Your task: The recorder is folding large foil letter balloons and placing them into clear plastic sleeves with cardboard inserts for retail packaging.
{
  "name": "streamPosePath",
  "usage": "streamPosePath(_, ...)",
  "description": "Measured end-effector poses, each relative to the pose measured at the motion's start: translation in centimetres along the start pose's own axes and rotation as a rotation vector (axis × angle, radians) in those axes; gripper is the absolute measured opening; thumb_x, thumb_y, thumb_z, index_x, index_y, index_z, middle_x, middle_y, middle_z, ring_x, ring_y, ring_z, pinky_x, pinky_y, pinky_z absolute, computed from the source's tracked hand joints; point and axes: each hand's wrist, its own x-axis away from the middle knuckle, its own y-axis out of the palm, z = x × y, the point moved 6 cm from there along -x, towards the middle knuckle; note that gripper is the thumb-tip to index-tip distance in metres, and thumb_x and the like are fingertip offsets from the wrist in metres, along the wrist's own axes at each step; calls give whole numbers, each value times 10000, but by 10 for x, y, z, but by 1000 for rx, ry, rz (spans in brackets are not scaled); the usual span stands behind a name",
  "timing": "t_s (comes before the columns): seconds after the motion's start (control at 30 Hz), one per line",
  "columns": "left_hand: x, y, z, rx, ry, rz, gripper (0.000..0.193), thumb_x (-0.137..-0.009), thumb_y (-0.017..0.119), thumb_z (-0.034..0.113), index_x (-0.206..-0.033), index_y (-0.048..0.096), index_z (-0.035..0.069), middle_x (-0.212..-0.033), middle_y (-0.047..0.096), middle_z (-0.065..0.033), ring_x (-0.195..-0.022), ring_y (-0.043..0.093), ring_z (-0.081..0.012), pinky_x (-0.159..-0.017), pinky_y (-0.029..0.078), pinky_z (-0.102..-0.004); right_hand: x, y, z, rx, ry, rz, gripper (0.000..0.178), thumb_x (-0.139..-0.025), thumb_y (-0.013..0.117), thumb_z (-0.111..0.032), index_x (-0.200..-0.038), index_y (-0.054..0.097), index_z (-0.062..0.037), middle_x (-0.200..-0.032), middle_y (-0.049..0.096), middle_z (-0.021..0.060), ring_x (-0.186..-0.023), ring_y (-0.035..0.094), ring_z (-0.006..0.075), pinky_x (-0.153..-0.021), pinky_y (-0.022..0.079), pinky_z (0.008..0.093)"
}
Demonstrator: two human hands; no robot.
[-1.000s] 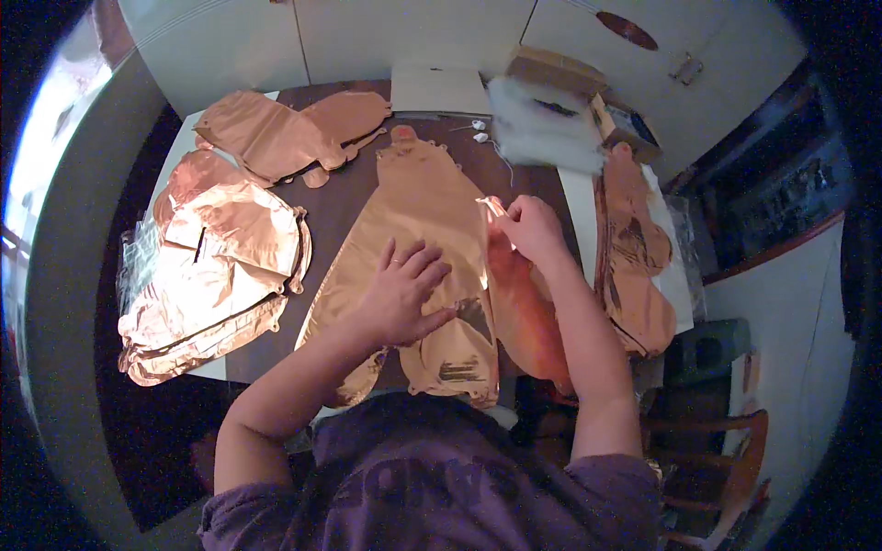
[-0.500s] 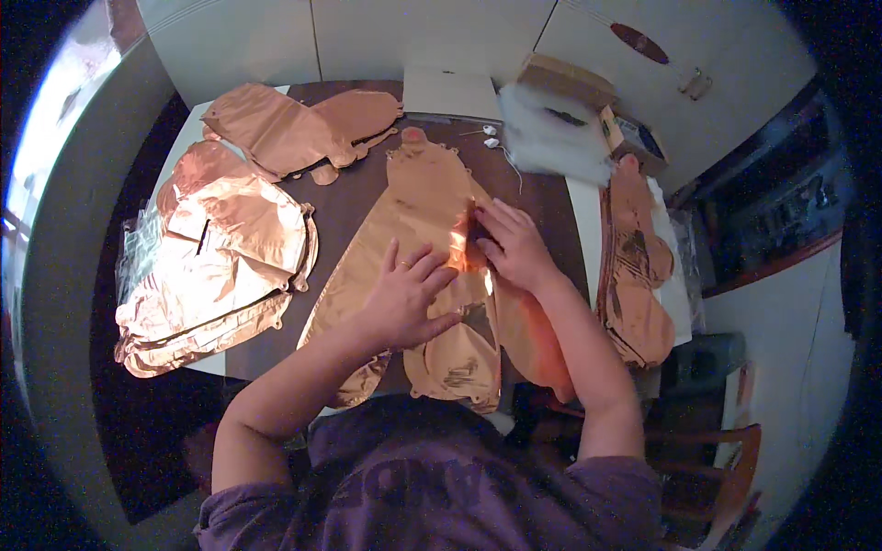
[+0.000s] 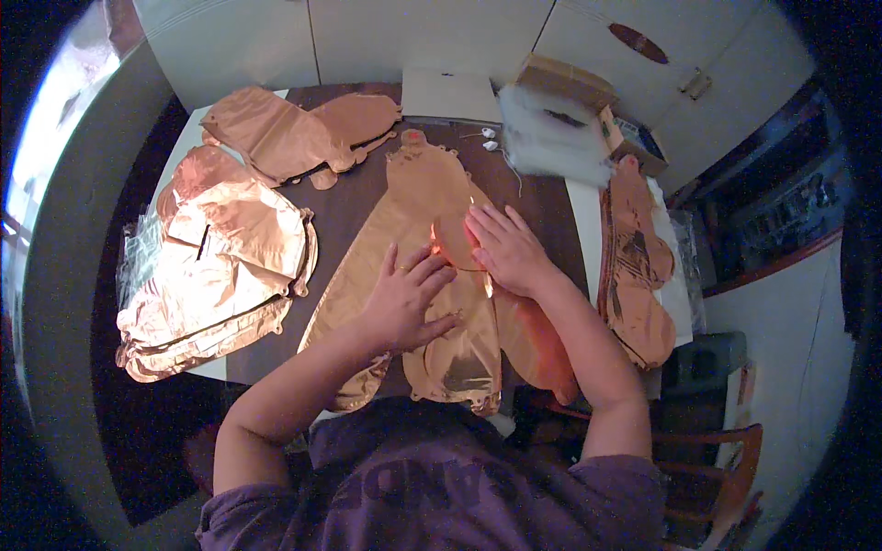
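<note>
A flat, uninflated rose-gold foil balloon lies in the middle of the brown table, its rounded narrow end pointing away from me and its lobes spread toward my body. Layers of it overlap, and a shiny folded part sits between my hands. My left hand rests over its middle, fingers spread. To the right, my right hand lies flat on the foil, fingers stretched out, its fingertips beside the shiny fold. Neither hand grips anything.
More flat foil balloons lie at left, far left and right. Small white cord pieces lie beyond my right hand, near a clear plastic bag and an open cardboard box. A wooden chair stands lower right.
My right hand has shifted slightly, its fingers now flatter and closer together on the foil. The dark gap beside its fingertips is now covered by a foil flap. My left hand has barely moved.
</note>
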Motion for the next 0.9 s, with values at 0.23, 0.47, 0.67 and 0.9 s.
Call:
streamPosePath(0.23,24,-38,-39,-97,-89,26,519,-808,655,312,-1248,523,71,-1325,479,-164,-1291,401,-370,-1076,262,-571,2,-8,2,-97,87,-65,527,-942,497,-282,-1403,395,-47,-1496,345,109,-1388,299,299,-1147,202,471)
streamPosePath(0.47,45,-48,-46,-86,-74,35,552,-810,660,318,-1276,504,64,-1349,466,-171,-1308,386,-379,-1072,277,-570,8,-7,5,-78,127,-73,535,-933,505,-286,-1403,395,-56,-1497,343,115,-1387,299,308,-1146,195,478)
streamPosePath(0.67,41,-54,-43,-79,-70,27,551,-807,661,325,-1265,511,60,-1331,478,-175,-1285,407,-378,-1077,273,-560,13,-3,7,-68,128,-31,546,-926,513,-294,-1402,393,-56,-1489,351,126,-1381,306,319,-1144,199,481)
streamPosePath(0.9,-15,-53,5,68,73,32,577,-838,636,397,-1276,511,42,-1354,455,-205,-1327,365,-371,-1122,225,-524,10,-6,0,-59,98,-41,532,-938,510,-291,-1407,379,-75,-1499,328,109,-1375,291,355,-1131,230,485)
